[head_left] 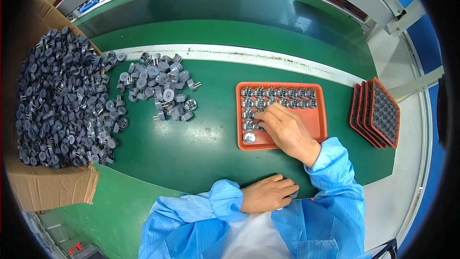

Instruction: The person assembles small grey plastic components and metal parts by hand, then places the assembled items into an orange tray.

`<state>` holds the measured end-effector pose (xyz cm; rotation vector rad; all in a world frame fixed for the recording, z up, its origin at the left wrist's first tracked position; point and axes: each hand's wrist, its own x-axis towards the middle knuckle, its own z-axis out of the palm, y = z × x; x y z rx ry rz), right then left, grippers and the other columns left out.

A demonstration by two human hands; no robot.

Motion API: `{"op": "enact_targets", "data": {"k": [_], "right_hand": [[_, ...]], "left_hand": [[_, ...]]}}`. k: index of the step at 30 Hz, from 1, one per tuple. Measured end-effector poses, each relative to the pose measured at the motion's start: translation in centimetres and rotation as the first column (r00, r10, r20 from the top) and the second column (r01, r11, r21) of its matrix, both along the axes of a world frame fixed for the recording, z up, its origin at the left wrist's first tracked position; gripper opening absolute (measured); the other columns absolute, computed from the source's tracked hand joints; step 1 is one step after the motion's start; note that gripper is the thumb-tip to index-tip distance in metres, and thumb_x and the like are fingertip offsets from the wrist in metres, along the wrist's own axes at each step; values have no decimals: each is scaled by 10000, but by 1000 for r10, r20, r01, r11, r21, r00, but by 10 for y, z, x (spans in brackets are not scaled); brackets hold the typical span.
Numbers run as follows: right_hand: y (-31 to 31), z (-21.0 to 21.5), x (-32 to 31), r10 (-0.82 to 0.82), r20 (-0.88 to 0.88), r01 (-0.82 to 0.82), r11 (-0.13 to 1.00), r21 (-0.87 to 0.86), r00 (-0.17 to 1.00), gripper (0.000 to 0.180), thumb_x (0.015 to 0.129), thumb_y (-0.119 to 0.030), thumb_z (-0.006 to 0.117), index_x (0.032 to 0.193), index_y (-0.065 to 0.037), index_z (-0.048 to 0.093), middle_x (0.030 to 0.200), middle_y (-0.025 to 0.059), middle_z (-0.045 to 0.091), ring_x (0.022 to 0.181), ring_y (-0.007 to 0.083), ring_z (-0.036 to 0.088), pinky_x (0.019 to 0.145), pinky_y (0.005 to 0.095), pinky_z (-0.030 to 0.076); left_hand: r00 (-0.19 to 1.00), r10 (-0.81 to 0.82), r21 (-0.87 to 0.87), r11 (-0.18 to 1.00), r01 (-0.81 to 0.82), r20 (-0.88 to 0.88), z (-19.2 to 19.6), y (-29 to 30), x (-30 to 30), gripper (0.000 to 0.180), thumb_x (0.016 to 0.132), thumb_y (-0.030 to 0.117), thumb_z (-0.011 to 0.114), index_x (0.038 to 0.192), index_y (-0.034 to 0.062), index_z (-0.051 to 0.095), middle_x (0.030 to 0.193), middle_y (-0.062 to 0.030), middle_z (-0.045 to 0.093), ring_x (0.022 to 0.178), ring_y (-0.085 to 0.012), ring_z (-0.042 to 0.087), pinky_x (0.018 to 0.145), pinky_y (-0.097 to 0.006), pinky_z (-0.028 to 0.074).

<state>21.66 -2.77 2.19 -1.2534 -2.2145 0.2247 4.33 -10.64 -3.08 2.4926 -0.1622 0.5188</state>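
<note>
An orange tray (320, 117) lies on the green mat, with small round grey parts set in its top rows and down its left column. My right hand (286, 132) rests over the tray's middle, fingertips pinched on a grey part (259, 125) in the left columns. My left hand (267, 194) sits curled near the mat's front edge, close to my body; a few small parts seem tucked in it, partly hidden. A loose pile of grey round parts (158, 86) with pins lies to the left.
A flattened cardboard box (52, 182) at the far left holds a big heap of the same grey parts (62, 100). Three filled orange trays (378, 112) lean stacked at the right. A white strip (230, 55) borders the green conveyor belt behind.
</note>
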Motion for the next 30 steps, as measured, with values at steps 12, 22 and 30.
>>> {"op": "enact_targets", "data": {"k": [12, 22, 30], "right_hand": [[-18, 41, 1, 19, -417, -173, 926, -335, 909, 186, 935, -85, 825, 1078, -8, 735, 954, 111, 696, 842, 277, 709, 712, 382, 570], [-31, 32, -21, 34, -473, -240, 892, -383, 880, 262, 920, -142, 867, 1098, -4, 733, 936, 90, 695, 762, 206, 677, 663, 344, 562], [-48, 28, -28, -73, -441, -114, 917, -383, 895, 131, 912, -41, 836, 987, -4, 735, 880, 82, 705, 733, 166, 681, 599, 330, 538]], "left_hand": [[627, 771, -591, 455, -666, -113, 44, 21, -47, 484, 912, 105, 889, 1242, 22, 545, 880, -76, 717, 671, -165, 681, 566, -331, 533], [492, 870, -457, 453, -765, 40, 35, 42, -64, 506, 806, -12, 908, 1227, 10, 627, 972, -141, 760, 785, -232, 775, 660, -345, 614], [520, 804, -289, 591, -753, 288, 21, 47, -60, 382, 799, 18, 916, 1021, -18, 607, 974, -213, 747, 778, -355, 764, 637, -395, 610]]}}
